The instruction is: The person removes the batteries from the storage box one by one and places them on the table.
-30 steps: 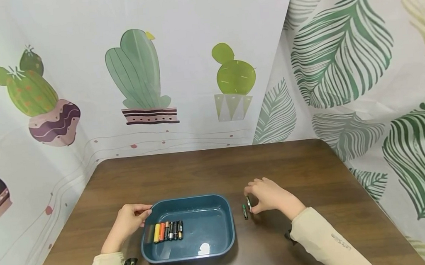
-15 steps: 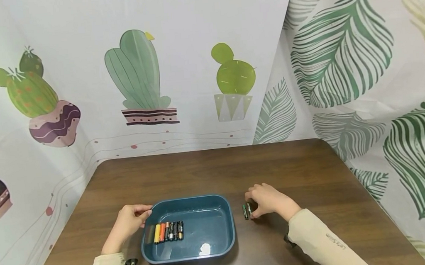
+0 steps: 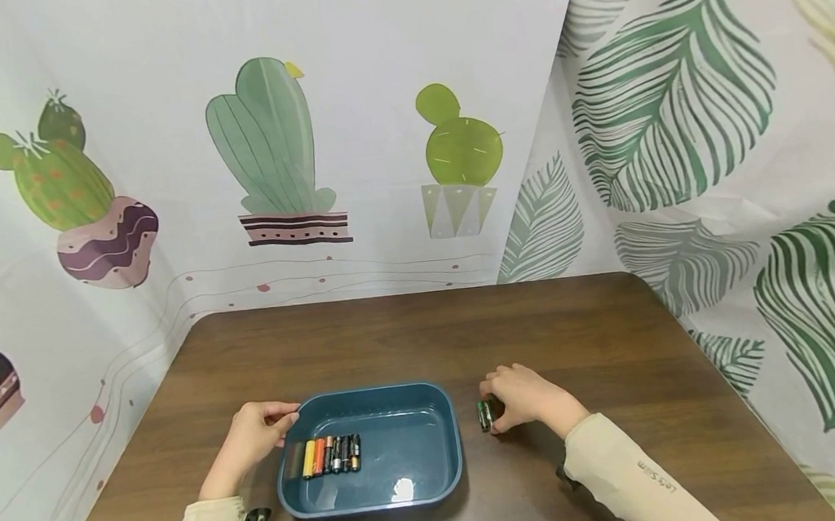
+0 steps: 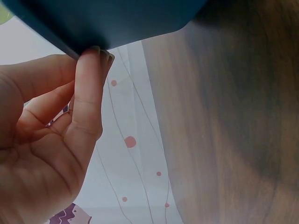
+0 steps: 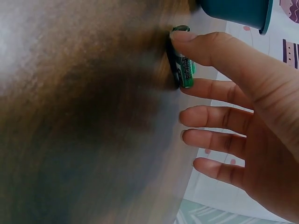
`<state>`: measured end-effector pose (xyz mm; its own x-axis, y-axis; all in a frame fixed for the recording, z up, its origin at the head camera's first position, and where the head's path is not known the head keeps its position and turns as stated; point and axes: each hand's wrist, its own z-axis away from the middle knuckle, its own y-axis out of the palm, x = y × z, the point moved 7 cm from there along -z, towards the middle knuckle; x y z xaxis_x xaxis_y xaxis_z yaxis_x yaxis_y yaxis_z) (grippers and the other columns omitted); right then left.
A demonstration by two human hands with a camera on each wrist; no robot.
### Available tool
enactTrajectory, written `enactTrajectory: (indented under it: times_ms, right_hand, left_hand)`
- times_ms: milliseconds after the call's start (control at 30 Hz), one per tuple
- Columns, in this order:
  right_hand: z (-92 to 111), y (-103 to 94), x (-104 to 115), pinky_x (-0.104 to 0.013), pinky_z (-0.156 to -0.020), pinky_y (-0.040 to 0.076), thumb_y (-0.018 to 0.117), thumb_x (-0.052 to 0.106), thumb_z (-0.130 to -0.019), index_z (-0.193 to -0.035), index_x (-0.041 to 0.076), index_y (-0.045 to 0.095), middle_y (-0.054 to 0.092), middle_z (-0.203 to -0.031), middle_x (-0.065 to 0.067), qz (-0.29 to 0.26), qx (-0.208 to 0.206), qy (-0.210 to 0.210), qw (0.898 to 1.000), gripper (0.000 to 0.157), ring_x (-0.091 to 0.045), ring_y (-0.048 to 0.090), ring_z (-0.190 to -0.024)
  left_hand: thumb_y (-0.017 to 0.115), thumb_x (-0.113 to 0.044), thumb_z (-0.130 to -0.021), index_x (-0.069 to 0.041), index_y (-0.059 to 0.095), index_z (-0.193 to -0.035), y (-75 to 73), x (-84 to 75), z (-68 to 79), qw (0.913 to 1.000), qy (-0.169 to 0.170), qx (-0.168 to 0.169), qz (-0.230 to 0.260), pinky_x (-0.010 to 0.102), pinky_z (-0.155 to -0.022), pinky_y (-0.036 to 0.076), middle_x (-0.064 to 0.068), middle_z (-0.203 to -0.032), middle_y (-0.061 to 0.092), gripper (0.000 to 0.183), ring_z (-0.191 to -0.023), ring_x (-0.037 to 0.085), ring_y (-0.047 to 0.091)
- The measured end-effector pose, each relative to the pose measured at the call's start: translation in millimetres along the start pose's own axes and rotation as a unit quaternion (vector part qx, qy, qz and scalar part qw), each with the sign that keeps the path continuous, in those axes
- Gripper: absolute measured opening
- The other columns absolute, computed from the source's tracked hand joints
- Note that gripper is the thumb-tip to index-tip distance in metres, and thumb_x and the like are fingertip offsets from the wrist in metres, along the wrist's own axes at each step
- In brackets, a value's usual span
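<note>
Since the earlier frame we've got the right hand (image 3: 521, 397) shifted down toward us, and the green battery (image 5: 183, 67) it holds has slid in against the other battery (image 3: 482, 417) — at first the two were slightly apart and out of line, now they lie side by side. Left hand (image 3: 254, 431) and tray (image 3: 457, 445) look unchanged to us. On the right, thumb and index finger pinch the green battery by its two ends, with the remaining fingers spread off to one side; we'd guess end-on is picked because the long sides stay free to butt up against a neighbour. Over on the left, thumb and fingers are clamped on the tray's rim near its far left corner, probably to steady it. Inside, a row of batteries (image 3: 336, 453) lies packed along the left wall, likely so they brace each other and don't roll. As for room, the pair sits on the table (image 3: 577, 321) just outside the tray's right wall, not touching it — we'd need to lift over that raised rim. Floor shows right of the row, and the table's far edge is well apart from both hands.
</note>
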<state>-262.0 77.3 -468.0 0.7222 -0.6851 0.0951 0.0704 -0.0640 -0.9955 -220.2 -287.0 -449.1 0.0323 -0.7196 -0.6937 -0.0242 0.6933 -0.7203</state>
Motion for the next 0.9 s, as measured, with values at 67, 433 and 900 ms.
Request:
enactTrajectory:
  times_ms: [67,433,900]
  right_hand:
    - [-0.3,0.8,-0.4,-0.029,-0.062,0.035,0.076,0.045,-0.055,-0.081,0.02,0.061,0.052,-0.076,0.01,0.0,0.001,0.001,1.0,0.039,-0.012,0.045,-0.072]
    - [0.1,-0.1,1.3,-0.03,-0.062,0.035,0.077,0.043,-0.055,-0.081,0.019,0.06,0.055,-0.078,0.007,-0.002,0.0,0.002,1.0,0.04,-0.013,0.047,-0.073]
    - [1.2,-3.7,-0.4,-0.03,-0.063,0.036,0.076,0.044,-0.057,-0.084,0.019,0.06,0.055,-0.079,0.007,-0.013,0.011,0.011,1.0,0.04,-0.013,0.046,-0.074]
  left_hand:
    - [0.063,-0.007,-0.079,-0.002,0.067,-0.097,0.1,0.3,-0.2,1.0,0.0,0.0,0.0,0.024,-0.047,0.047,0.005,-0.065,0.058,0.018,-0.049,0.014,0.054]
    - [0.062,-0.006,-0.08,-0.002,0.067,-0.097,0.6,0.8,-0.5,1.0,-0.004,0.003,0.007,0.028,-0.049,0.049,0.006,-0.068,0.059,0.018,-0.051,0.014,0.054]
    - [0.062,-0.007,-0.08,-0.001,0.066,-0.098,0.7,1.1,-0.5,0.9999,-0.004,0.006,0.009,0.027,-0.05,0.049,0.007,-0.071,0.061,0.019,-0.052,0.015,0.056]
